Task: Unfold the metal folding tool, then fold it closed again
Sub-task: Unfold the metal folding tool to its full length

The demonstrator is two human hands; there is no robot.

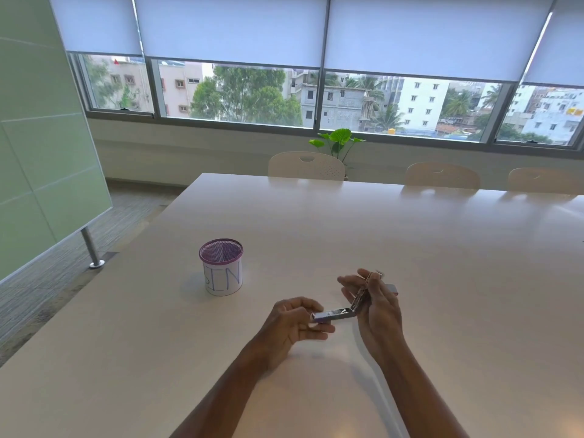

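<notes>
Head view is showing a smooth, pale, glossy tabletop (pixel 410 248) with both hands working just above it. The metal folding tool (pixel 344 311) is hanging between them, partly opened into an angle: one shiny silver, boxy handle is lying level, the other slim section is slanting up and away from the hinge. The left hand (pixel 294 324) is pinching the level handle's end, its fingers curled around it. The right hand (pixel 376 308) is gripping the raised section between thumb and fingers. Well to the left, a round purple wire-mesh cup (pixel 221 267), wrapped in white paper with blue lettering, is standing upright.
</notes>
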